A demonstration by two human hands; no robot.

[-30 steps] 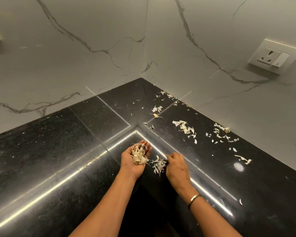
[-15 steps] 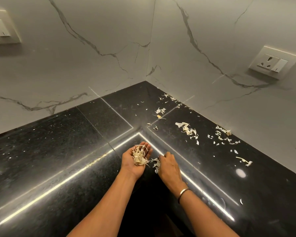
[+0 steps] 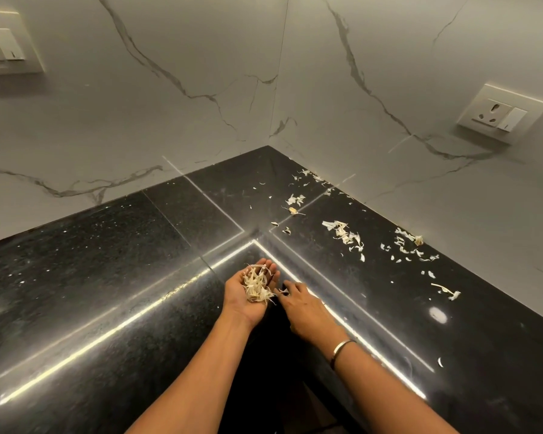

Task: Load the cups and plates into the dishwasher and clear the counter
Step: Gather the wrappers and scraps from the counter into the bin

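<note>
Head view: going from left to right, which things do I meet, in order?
left wall socket → left hand cupping peels → right hand → bangle → right wall socket

— What does the edge cut off?
— The switch-and-socket plate, far up-left of the left hand, and both forearms below it.
— Anything hidden?
— That hand's palm, under dry peelings. Whether the right hand beside it pinches a scrap, I cannot tell.
</note>
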